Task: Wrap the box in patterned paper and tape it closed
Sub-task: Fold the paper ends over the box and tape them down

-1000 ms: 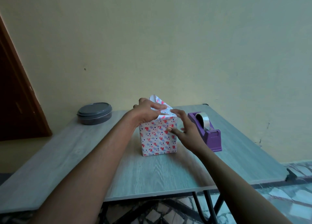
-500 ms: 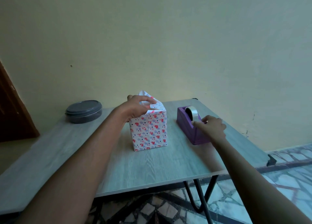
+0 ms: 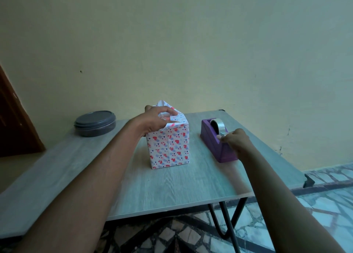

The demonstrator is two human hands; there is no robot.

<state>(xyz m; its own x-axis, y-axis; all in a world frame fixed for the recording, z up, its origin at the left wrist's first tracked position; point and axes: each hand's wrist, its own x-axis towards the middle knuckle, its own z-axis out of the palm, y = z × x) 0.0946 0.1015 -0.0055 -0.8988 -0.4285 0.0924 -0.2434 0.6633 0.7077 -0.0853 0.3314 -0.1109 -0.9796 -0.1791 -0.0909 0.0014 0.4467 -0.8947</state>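
Heart-patterned paper covers the box (image 3: 170, 145), upright mid-table (image 3: 172, 187). The left hand (image 3: 155, 120) curls over its folded top flaps (pinning them down). Just right, the right hand (image 3: 236, 140) pinches the tape end at the purple dispenser (image 3: 214, 138). A lidded grey container (image 3: 95, 123) sits far left.

On the table (image 3: 172, 191), container (image 3: 95, 123) left, box (image 3: 169, 147) middle, tape dispenser (image 3: 217, 142) right.
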